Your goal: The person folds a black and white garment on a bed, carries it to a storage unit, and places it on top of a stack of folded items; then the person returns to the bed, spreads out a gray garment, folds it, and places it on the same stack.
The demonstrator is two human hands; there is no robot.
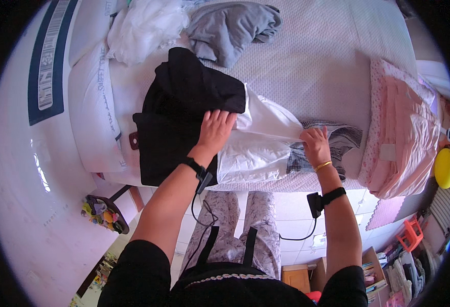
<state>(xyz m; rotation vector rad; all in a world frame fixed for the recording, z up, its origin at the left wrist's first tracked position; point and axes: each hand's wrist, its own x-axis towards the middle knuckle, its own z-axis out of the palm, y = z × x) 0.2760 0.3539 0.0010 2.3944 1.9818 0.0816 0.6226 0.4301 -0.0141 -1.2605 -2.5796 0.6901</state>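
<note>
A black garment with a white part (258,153) lies spread on the bed, its black cloth (179,133) to the left and the white cloth running out to the right. My left hand (216,130) has its fingers bent over the edge of the black cloth where it meets the white; its thumb is hidden. My right hand (316,145) pinches the white cloth at its right end and pulls it into taut creases. Under and beside that hand lies a black-and-white checked cloth (346,137).
A grey garment (230,28) and a heap of white sheer fabric (148,28) lie farther back on the bed (327,61). Folded pink bedding (399,133) is at the right, wrapped white pillows (92,102) at the left. An orange stool (410,234) stands on the floor.
</note>
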